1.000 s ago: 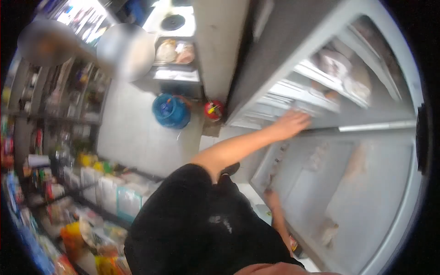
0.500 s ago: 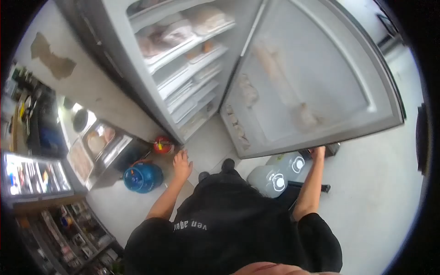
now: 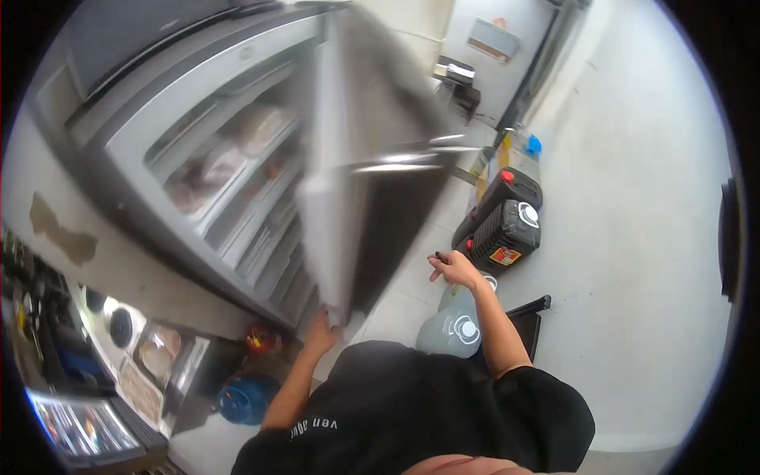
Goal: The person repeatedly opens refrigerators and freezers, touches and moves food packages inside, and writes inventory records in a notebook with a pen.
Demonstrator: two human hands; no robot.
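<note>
A tall grey refrigerator (image 3: 131, 170) stands on the left, its shelves holding pale wrapped food (image 3: 261, 128). Its door (image 3: 396, 229) is partly swung in and smeared by motion, with its edge toward me. At the lower corner of that door, my left hand (image 3: 320, 339) reaches up with its fingers against the edge, thumb apart. My right hand (image 3: 459, 271) is off the door, above the clear jugs (image 3: 450, 332). Its fingers are curled round a small dark object (image 3: 440, 257) that I cannot name.
Black jerrycans (image 3: 500, 229) stand along the right wall, near a dark metal frame (image 3: 532, 313). A blue gas cylinder (image 3: 247, 398) and a red object (image 3: 261, 339) sit on the floor at left. Counter trays (image 3: 158, 352) are beyond.
The door has swung from wide open toward the refrigerator body. My right hand has left its lower edge, while my left hand has come to touch it. The view has turned right.
</note>
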